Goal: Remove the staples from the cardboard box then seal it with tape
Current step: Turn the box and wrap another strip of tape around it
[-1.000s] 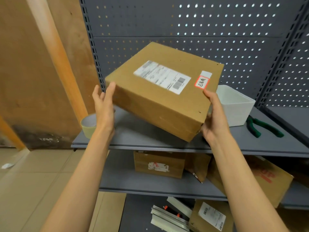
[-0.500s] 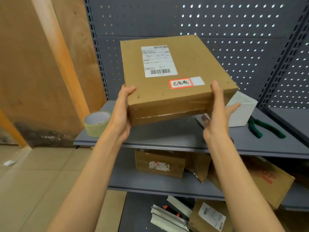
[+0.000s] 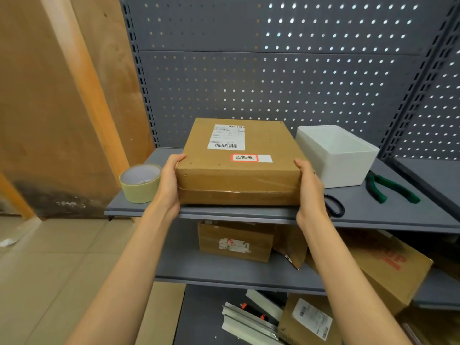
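Both hands clamp the cardboard box (image 3: 239, 165) at frame centre, resting on the shelf (image 3: 373, 215): left hand (image 3: 169, 185) w/ fingers curled over its left top edge, right hand (image 3: 310, 188) likewise on the right. Box looks stiff, prob light; grip it by the side walls, not the taped front seam. Tape roll (image 3: 140, 183) sits just left; white bin (image 3: 338, 155), scissors (image 3: 334, 205) & green pliers (image 3: 390, 189) crowd the right.

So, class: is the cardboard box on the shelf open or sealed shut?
Sealed shut. The cardboard box lies flat on the shelf, no flaps raised, with glossy tape along its front edge.
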Demonstrator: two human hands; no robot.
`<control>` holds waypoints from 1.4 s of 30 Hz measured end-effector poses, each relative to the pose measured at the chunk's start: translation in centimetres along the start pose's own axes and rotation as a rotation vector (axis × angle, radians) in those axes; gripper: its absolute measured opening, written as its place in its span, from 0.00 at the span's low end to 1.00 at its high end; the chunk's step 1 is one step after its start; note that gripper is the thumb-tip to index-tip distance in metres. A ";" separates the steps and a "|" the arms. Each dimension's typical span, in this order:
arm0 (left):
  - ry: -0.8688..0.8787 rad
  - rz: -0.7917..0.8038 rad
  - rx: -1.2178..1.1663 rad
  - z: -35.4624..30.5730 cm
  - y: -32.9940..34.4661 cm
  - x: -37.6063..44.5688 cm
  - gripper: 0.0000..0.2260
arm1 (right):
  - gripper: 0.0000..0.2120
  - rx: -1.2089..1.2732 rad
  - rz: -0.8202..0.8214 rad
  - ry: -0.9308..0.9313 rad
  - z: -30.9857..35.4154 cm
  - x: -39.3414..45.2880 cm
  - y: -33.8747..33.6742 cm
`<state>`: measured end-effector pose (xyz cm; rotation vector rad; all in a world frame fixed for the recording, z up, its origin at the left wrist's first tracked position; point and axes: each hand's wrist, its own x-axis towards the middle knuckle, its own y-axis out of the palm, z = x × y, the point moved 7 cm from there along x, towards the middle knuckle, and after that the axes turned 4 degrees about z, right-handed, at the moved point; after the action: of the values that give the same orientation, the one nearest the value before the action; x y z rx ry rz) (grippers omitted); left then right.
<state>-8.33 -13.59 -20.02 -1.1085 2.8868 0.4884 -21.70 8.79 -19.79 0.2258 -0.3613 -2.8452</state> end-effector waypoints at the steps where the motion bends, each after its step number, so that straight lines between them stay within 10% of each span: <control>1: -0.010 -0.006 0.006 0.3 -0.1 0.1 0.14 | 0.13 -0.005 0.000 0.007 -0.1 0.0 0.0; 23: 0.060 -0.093 0.198 -1.1 -1.2 2.0 0.12 | 0.21 -0.193 0.017 -0.040 0.0 1.3 0.4; 28: 0.253 -0.091 0.178 -4.1 -2.1 0.1 0.09 | 0.27 -0.469 -0.070 -0.338 2.4 0.5 0.0; 35: 0.561 -0.262 0.910 -6.6 -5.5 -3.3 0.12 | 0.13 -1.042 0.008 -1.003 4.5 -4.3 6.4; 42: 0.489 -0.216 1.612 -3.7 -6.1 -1.9 0.11 | 0.03 -1.173 0.243 -1.216 1.7 -7.8 12.7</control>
<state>-2.57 -17.66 -18.01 -1.0575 2.0675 -1.8974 -11.52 -0.51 -13.91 -1.5859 0.9882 -2.0982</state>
